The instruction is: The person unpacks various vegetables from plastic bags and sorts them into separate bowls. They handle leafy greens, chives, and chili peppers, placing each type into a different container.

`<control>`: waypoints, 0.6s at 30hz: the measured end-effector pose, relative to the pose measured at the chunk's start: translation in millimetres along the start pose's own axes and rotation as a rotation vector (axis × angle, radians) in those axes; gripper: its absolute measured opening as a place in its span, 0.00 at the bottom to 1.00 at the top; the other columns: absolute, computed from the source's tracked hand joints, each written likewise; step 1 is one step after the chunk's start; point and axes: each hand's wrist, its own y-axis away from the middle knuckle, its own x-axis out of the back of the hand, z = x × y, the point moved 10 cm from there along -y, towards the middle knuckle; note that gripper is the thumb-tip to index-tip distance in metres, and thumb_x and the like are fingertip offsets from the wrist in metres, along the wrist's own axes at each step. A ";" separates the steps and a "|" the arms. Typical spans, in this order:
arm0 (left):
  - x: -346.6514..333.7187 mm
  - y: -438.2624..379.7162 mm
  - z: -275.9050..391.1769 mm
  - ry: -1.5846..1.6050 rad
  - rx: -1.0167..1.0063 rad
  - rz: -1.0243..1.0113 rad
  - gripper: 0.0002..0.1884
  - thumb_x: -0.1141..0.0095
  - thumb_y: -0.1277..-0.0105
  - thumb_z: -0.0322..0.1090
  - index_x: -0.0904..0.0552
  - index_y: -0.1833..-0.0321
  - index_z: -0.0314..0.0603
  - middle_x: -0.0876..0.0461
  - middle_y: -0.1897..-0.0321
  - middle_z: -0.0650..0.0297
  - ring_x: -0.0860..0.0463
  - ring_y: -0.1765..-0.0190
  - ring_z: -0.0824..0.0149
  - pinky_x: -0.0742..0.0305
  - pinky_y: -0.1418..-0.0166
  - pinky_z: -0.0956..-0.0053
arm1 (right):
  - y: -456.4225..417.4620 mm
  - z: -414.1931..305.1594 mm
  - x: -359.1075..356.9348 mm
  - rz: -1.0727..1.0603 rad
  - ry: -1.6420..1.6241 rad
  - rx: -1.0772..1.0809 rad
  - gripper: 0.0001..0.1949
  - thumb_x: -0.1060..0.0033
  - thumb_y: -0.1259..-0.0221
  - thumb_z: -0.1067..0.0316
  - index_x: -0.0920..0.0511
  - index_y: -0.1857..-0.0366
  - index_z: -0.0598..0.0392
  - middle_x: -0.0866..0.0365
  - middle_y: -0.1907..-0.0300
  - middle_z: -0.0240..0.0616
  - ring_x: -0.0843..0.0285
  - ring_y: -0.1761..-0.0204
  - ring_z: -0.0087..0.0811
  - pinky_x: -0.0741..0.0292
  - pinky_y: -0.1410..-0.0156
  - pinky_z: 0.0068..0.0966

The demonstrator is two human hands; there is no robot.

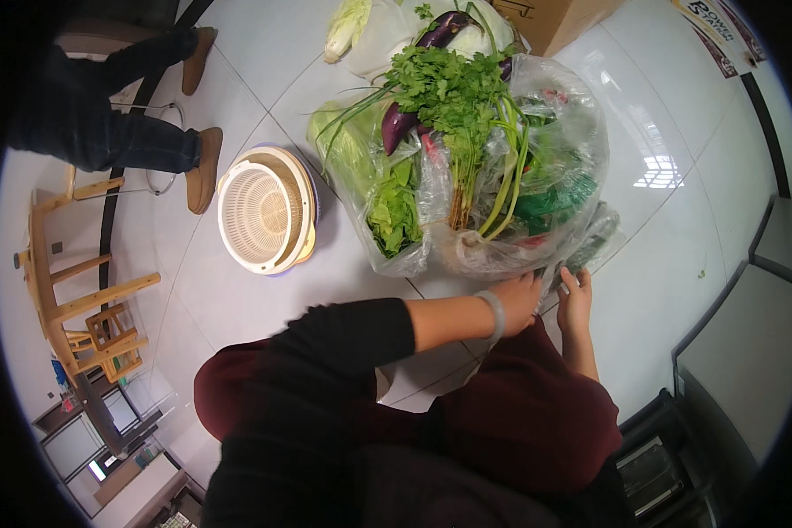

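My left hand (519, 302), with a pale bracelet at the wrist, grips the gathered plastic of a clear bag (587, 247) with dark green contents. On the same bag's near edge are the fingertips of my right hand (574, 300). This bag lies against a large clear plastic bag (561, 148) holding green packages. Cilantro (452, 86) with roots lies across the heap, beside long green stalks (511, 171). A purple eggplant (397, 127) shows under its leaves, another eggplant (445, 30) behind. Leafy greens (396, 208) fill a bag on the left.
Nested plastic colanders and basins (259, 210) stand left of the vegetables on the tiled floor. A napa cabbage (347, 30) and a cardboard box (561, 23) lie beyond. Another person's shoes (204, 170) are at the left, near a wooden stool (59, 284). Grey furniture (742, 356) stands right.
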 end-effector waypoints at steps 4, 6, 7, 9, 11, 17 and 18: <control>72.0 80.4 14.4 -0.049 -0.046 -0.241 0.12 0.43 0.37 0.37 0.22 0.54 0.40 0.20 0.61 0.54 0.19 0.55 0.49 0.25 0.51 0.55 | -0.4 5.4 7.1 -0.044 0.258 -0.185 0.33 0.34 0.42 0.61 0.37 0.34 0.56 0.34 0.34 0.39 0.37 0.34 0.36 0.39 0.33 0.38; 128.4 105.1 -11.5 -0.121 -0.051 -0.047 0.08 0.43 0.37 0.36 0.21 0.58 0.43 0.20 0.63 0.55 0.19 0.56 0.51 0.24 0.53 0.58 | 0.3 -8.1 25.4 0.054 0.382 -0.121 0.34 0.33 0.42 0.61 0.38 0.33 0.57 0.35 0.33 0.40 0.36 0.34 0.37 0.37 0.34 0.37; 153.0 111.5 -21.7 -0.238 -0.121 0.063 0.04 0.45 0.44 0.30 0.22 0.67 0.38 0.20 0.66 0.52 0.18 0.60 0.49 0.22 0.59 0.56 | -0.4 -15.6 33.4 0.105 0.444 -0.087 0.35 0.33 0.42 0.61 0.39 0.32 0.57 0.36 0.33 0.40 0.36 0.33 0.38 0.36 0.34 0.36; 189.4 126.1 -53.9 -0.380 -0.101 0.129 0.04 0.44 0.42 0.29 0.21 0.65 0.39 0.20 0.65 0.54 0.20 0.59 0.51 0.24 0.57 0.58 | 4.5 -61.5 17.8 0.114 0.562 0.293 0.31 0.38 0.39 0.68 0.39 0.32 0.57 0.36 0.33 0.42 0.35 0.34 0.39 0.34 0.34 0.34; 218.5 140.3 -70.2 -0.466 -0.183 0.236 0.05 0.44 0.40 0.30 0.20 0.63 0.39 0.21 0.66 0.55 0.21 0.59 0.52 0.25 0.55 0.59 | 47.6 -133.5 -49.3 0.080 0.694 0.727 0.27 0.40 0.39 0.74 0.35 0.35 0.58 0.32 0.37 0.44 0.33 0.36 0.39 0.33 0.34 0.32; 213.6 145.6 -136.3 -0.896 -0.024 -0.120 0.05 0.44 0.40 0.36 0.20 0.66 0.44 0.18 0.72 0.61 0.17 0.63 0.59 0.24 0.60 0.62 | 130.9 -163.8 -258.4 -0.752 1.144 1.105 0.25 0.34 0.49 0.75 0.27 0.44 0.57 0.31 0.39 0.45 0.32 0.37 0.47 0.31 0.36 0.34; 224.8 145.7 -145.3 -0.962 0.041 -0.090 0.06 0.44 0.39 0.37 0.20 0.64 0.45 0.18 0.72 0.62 0.16 0.65 0.60 0.24 0.61 0.62 | 137.9 -150.1 -276.4 -0.847 1.226 1.127 0.25 0.33 0.50 0.73 0.27 0.44 0.57 0.31 0.39 0.46 0.31 0.38 0.47 0.31 0.36 0.34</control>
